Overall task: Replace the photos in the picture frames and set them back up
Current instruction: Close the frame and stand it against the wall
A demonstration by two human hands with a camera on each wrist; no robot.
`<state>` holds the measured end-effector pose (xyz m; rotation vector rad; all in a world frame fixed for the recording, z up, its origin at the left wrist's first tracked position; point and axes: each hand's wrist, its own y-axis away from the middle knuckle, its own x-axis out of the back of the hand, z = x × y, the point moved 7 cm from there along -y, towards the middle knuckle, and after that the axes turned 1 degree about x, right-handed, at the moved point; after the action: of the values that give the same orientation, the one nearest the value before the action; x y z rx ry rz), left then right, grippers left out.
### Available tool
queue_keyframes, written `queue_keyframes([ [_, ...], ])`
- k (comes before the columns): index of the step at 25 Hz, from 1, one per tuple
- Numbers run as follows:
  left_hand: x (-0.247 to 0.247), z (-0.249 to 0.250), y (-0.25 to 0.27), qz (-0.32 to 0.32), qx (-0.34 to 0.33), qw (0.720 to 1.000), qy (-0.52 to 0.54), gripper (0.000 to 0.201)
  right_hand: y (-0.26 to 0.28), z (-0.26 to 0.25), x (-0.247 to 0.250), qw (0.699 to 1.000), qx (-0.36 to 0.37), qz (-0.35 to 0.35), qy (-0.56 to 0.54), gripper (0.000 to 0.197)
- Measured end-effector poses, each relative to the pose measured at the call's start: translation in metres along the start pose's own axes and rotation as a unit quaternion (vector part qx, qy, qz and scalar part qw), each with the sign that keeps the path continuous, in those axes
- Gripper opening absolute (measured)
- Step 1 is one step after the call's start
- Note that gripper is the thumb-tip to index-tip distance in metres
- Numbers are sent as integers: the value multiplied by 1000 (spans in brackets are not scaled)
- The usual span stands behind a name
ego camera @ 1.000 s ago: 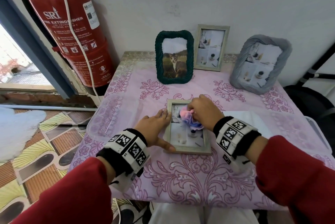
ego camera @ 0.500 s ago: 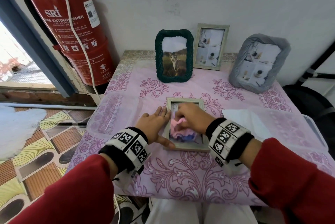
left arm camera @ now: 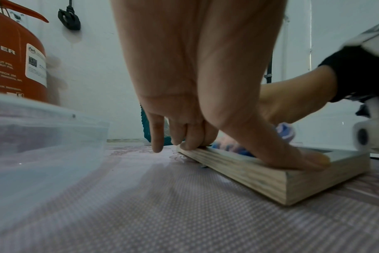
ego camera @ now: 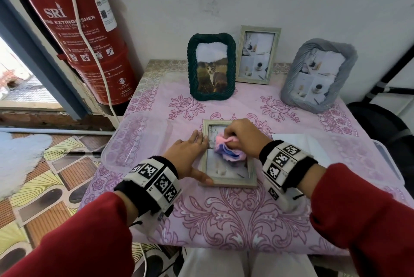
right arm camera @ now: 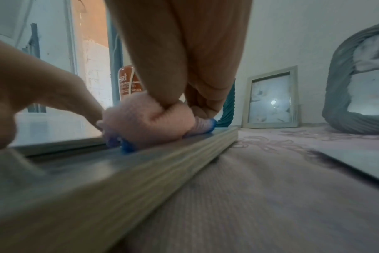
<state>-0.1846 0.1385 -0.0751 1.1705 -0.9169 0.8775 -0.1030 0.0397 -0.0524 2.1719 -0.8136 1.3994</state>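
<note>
Right hand (ego camera: 243, 136) bunches pink cloth (ego camera: 226, 150) on wooden frame (ego camera: 230, 183) glass. Left hand (ego camera: 188, 156), fingers straight, presses frame edge at nine o'clock

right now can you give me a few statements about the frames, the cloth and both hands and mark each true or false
1. The wooden frame lies flat on the table. True.
2. The right hand holds a pink and blue cloth on that frame's glass. True.
3. The left hand is lifted clear of the frame. False: its thumb and fingertips press on the frame's left edge.
4. The green frame holds a photo of a dog. False: it shows a cat.
5. Three frames stand upright at the back. True.
</note>
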Motion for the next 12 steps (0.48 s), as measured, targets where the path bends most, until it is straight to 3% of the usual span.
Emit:
queue_keyframes([
  [6,-2,-2,2,3,8,1000,17,111,-33,-6,-4,998,-46,-4,44,16],
  [12,-2,1,4,-2,35,999,8,113,5,-21,-11,999,17,-41,-31,12],
])
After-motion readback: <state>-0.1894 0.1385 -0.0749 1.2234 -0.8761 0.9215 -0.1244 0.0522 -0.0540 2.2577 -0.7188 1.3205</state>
